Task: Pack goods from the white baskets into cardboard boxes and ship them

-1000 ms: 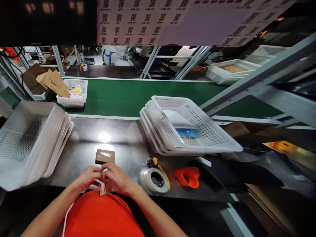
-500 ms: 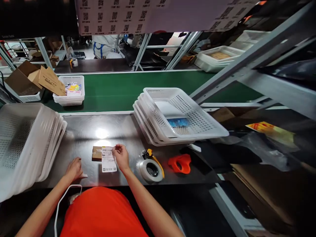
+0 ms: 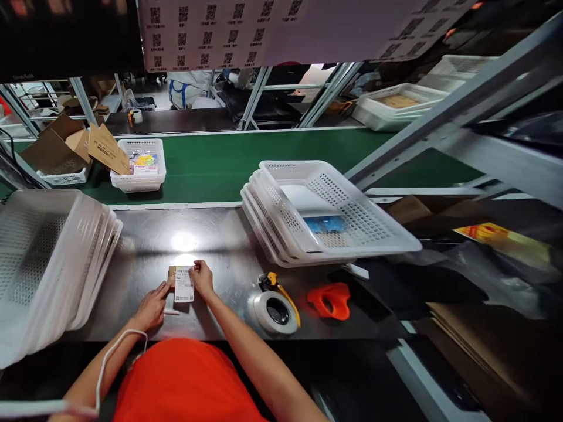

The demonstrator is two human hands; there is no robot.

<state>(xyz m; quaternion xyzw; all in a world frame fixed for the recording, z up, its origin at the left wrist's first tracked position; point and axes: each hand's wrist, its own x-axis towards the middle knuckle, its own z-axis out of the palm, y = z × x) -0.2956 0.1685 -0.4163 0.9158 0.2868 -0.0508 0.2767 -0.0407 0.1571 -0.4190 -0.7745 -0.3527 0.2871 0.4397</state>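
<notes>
A small brown cardboard box (image 3: 172,274) lies on the steel worktop (image 3: 145,246) in front of me. A white printed label (image 3: 183,285) lies over its right part. My right hand (image 3: 203,278) pinches the label's right edge and presses it onto the box. My left hand (image 3: 152,307) rests on the worktop with its fingertips at the box's left side. A small white strip (image 3: 171,312) lies by my left hand.
A stack of white perforated baskets (image 3: 39,264) stands at left. Another stack (image 3: 325,214), holding a blue packet, stands at right. A tape roll with a yellow cutter (image 3: 277,308) and an orange dispenser (image 3: 331,300) lie right of my hands. Behind runs a green conveyor (image 3: 229,161) carrying a basket (image 3: 139,164).
My hands came apart from my chest. The right hand carried the label forward and laid it on the box; the left hand moved to the box's left side.
</notes>
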